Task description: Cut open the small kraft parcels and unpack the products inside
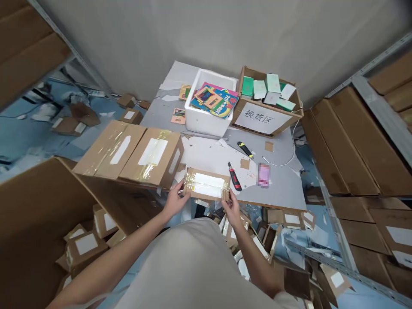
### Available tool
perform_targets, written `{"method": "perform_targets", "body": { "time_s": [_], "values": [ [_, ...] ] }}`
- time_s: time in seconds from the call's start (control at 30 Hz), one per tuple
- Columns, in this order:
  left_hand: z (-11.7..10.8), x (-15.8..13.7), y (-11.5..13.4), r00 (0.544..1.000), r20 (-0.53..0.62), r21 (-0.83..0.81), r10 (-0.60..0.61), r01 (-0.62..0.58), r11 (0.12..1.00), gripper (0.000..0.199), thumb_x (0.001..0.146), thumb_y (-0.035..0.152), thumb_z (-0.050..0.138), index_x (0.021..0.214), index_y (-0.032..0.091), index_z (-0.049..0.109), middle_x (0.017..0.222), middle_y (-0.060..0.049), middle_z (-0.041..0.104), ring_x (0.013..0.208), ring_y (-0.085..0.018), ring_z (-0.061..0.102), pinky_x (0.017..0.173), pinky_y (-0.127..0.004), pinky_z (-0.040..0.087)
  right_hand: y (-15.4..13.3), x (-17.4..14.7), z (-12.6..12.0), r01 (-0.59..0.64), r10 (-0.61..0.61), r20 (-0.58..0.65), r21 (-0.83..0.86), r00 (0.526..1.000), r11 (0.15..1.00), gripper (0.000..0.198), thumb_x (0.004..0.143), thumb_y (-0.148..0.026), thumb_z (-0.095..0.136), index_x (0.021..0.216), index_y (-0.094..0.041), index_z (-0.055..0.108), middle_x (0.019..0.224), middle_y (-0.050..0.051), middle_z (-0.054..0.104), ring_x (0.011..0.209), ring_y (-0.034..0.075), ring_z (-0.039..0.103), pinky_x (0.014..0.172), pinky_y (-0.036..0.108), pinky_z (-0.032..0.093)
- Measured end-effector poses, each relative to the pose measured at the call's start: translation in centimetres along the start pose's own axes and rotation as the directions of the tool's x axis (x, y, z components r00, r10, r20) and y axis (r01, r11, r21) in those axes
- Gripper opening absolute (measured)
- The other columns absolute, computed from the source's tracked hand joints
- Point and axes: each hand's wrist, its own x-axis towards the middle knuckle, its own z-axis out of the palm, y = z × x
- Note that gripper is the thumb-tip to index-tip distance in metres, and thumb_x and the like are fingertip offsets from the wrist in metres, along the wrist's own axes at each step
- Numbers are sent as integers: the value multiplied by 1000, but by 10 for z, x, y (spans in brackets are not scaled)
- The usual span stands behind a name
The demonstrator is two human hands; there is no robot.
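Observation:
A small flat cardboard box (207,184) with a white label and shiny clear tape is held at the front edge of the table. My left hand (175,199) grips its left end, and my right hand (232,208) grips its right end, thumbs toward me. Just beyond the right end lies a red and black utility knife (235,178). A yellow and black utility knife (245,150) rests farther back. To the left stand two larger taped boxes, one (154,156) near my left hand and another (112,148) beside it.
A white foam box (206,122) holds colourful books. Behind the knives, an open carton (267,126) contains green and white small boxes. A white cable (286,163) and a blurred pink item (264,175) lie right. A large open carton (38,206) stands left; discarded boxes cover the floor.

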Motion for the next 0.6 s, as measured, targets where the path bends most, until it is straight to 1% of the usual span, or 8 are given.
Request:
{"method": "perform_targets", "body": {
  "time_s": [0.07, 0.13, 0.2, 0.27, 0.4, 0.5, 0.57, 0.6],
  "values": [
    [17, 26, -3, 999, -1, 19, -36, 36, 999, 70, 66, 32, 67, 133, 19, 53, 114, -9, 57, 107, -24, 59, 93, -39, 51, 10, 23, -4, -20, 19, 26, 20, 999, 1000, 89, 73, -58, 65, 147, -17, 36, 147, 17, 39, 130, 32, 46, 97, 46, 49],
    [29, 47, -4, 998, -2, 21, -63, 63, 998, 70, 65, 30, 67, 132, 18, 54, 117, -10, 58, 109, -25, 59, 93, -38, 51, 18, 45, -8, -27, 25, 60, 26, 998, 999, 91, 73, -57, 66, 148, -18, 34, 148, 16, 38, 132, 32, 43, 98, 45, 48],
    [36, 63, -5, 997, 2, 16, -78, 78, 997, 69, 64, 28, 68, 132, 18, 54, 121, -11, 58, 108, -24, 60, 91, -37, 51, 22, 63, -10, -13, 12, 77, 15, 997, 1000, 90, 73, -56, 67, 148, -18, 34, 147, 16, 38, 131, 32, 43, 98, 43, 48],
    [38, 75, -6, 996, 4, 16, -89, 89, 996, 68, 65, 28, 69, 131, 18, 55, 124, -11, 57, 108, -25, 60, 92, -37, 51, 23, 79, -11, 17, -17, 82, 2, 996, 1000, 88, 73, -56, 66, 147, -19, 36, 147, 15, 38, 130, 31, 44, 98, 42, 49],
    [36, 90, -13, 991, -25, 6, -131, 131, 991, 69, 67, 30, 72, 133, 18, 53, 133, -13, 54, 115, -26, 58, 100, -39, 46, 22, 97, -7, 57, -55, 88, -17, 995, 998, 85, 75, -54, 66, 147, -20, 36, 145, 16, 39, 129, 32, 45, 96, 43, 50],
    [37, 94, -19, 995, -13, 9, -99, 99, 995, 71, 69, 31, 72, 136, 20, 51, 135, -13, 54, 121, -28, 54, 103, -41, 43, 24, 101, -7, 67, -62, 79, -68, 995, 995, 84, 77, -49, 65, 148, -21, 33, 146, 15, 39, 130, 31, 44, 97, 43, 49],
    [39, 94, -22, 996, -4, 3, -91, 91, 996, 71, 72, 29, 71, 138, 20, 47, 136, -13, 53, 124, -28, 52, 104, -41, 43, 29, 100, -9, 30, -20, 82, -128, 996, 991, 83, 76, -45, 67, 149, -23, 32, 146, 14, 40, 132, 31, 43, 97, 44, 48],
    [40, 94, -23, 994, -3, -8, -109, 109, 994, 71, 73, 28, 70, 139, 20, 45, 137, -13, 53, 125, -27, 52, 105, -40, 43, 32, 99, -10, -3, 19, 95, -160, 995, 987, 84, 75, -43, 68, 148, -24, 32, 146, 14, 41, 132, 31, 43, 97, 45, 48]
  ]
}}
